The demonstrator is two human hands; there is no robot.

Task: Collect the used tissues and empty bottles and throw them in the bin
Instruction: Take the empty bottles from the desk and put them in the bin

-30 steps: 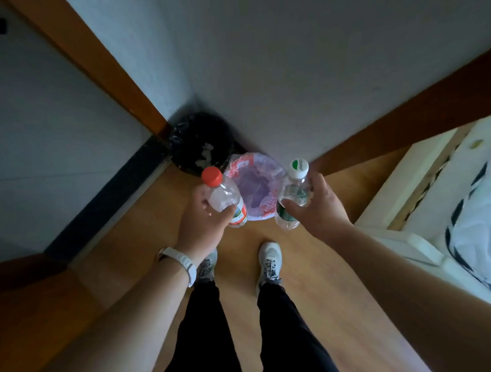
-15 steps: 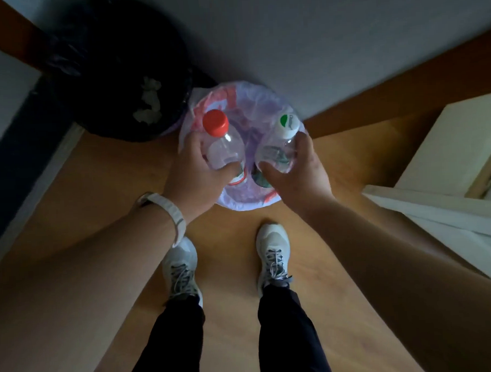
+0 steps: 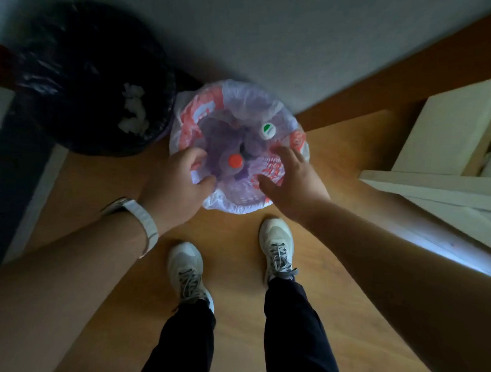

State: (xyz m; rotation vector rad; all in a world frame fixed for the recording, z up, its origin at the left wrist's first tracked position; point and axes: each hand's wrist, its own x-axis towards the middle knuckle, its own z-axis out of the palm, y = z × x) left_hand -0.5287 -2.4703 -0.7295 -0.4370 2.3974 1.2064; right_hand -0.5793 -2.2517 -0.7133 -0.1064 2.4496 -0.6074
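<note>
Two bottles sit inside the bag-lined bin point(image 3: 234, 206), caps up: red-capped bottle point(image 3: 235, 160) toward the front, green-and-white-capped bottle point(image 3: 267, 130) behind it to the right. Left hand point(image 3: 179, 183) over the near-left rim, grip apart, holding nothing. Right hand point(image 3: 293, 183) over the near-right rim, fingers spread, empty. Black-bagged bin point(image 3: 65, 81) just beside, to the left; white tissues point(image 3: 134, 112) lie inside it.
</note>
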